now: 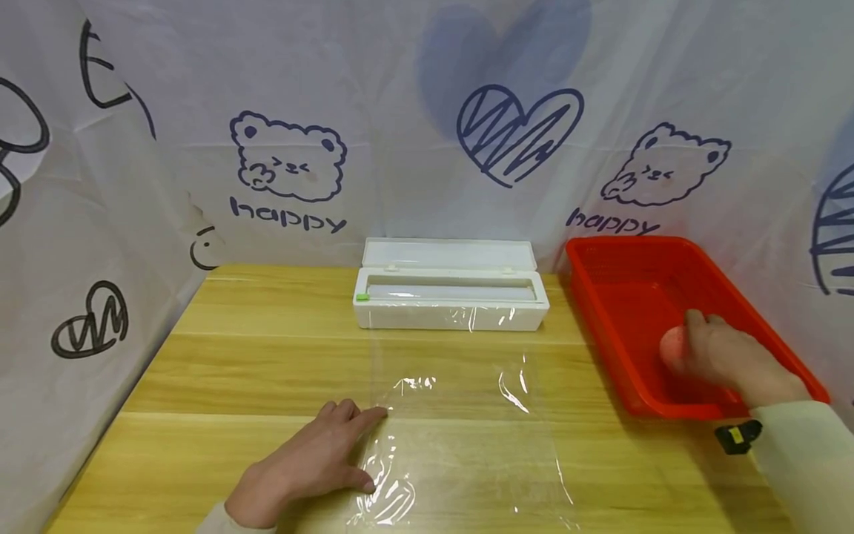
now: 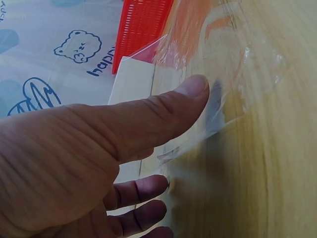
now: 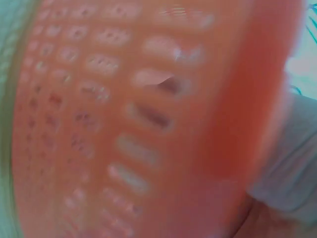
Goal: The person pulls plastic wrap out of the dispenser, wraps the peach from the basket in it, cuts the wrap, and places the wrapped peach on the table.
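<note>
A sheet of clear film (image 1: 460,415) stretches from a white dispenser box (image 1: 454,315) toward the near side of the wooden table. The left hand (image 1: 313,460) rests at the film's left edge, thumb and fingers spread; in the left wrist view the thumb of that hand (image 2: 99,144) lies against the film (image 2: 237,59). Inside the red basket (image 1: 630,371), the right hand (image 1: 734,360) holds a round pinkish object (image 1: 674,348), its fingers partly hidden. The right wrist view is blurred and mostly filled by the basket's perforated wall (image 3: 114,114).
The dispenser's white lid (image 1: 447,254) stands raised at the back. A printed cloth (image 1: 400,111) hangs behind and to the left of the wooden table (image 1: 233,356). A small black device (image 1: 737,437) sits at the right wrist, near the basket's front rim.
</note>
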Motion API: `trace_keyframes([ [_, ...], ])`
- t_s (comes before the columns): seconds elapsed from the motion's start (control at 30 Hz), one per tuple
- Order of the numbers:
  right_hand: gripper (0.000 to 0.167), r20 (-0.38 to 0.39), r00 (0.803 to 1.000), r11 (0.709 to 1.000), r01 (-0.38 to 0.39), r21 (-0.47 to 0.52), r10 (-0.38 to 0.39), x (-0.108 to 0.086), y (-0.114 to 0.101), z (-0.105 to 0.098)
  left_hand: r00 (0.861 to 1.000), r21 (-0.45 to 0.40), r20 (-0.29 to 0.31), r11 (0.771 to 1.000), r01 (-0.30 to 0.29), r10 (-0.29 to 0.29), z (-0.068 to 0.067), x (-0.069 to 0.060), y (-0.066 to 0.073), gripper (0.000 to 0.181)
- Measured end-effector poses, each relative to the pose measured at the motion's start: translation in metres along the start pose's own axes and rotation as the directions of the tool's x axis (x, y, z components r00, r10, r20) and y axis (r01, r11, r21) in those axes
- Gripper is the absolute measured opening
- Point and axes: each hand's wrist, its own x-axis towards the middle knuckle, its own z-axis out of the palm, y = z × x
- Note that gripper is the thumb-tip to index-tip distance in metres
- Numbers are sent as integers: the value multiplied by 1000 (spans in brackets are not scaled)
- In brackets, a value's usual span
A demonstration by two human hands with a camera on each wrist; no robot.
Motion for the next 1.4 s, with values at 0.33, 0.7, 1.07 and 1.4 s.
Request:
trace_keyframes([
  [0.33,83,-407,913,952,137,275,-14,-8,-38,-7,1000,6,-1,1000,18,-18,1,0,0,100],
  [0.7,82,-551,834,845,275,459,27,-36,-110,-14,1000,8,-4,1000,11,-11,2,-1,0,100],
  [1.07,80,-630,715,813,539,219,-305,-54,-189,24,997,65,-60,997,-38,42,6,-1,2,106],
  [1.4,72,-289,791,792,594,145,-540,-88,-247,70,999,59,-46,998,-10,12,5,-3,6,108],
])
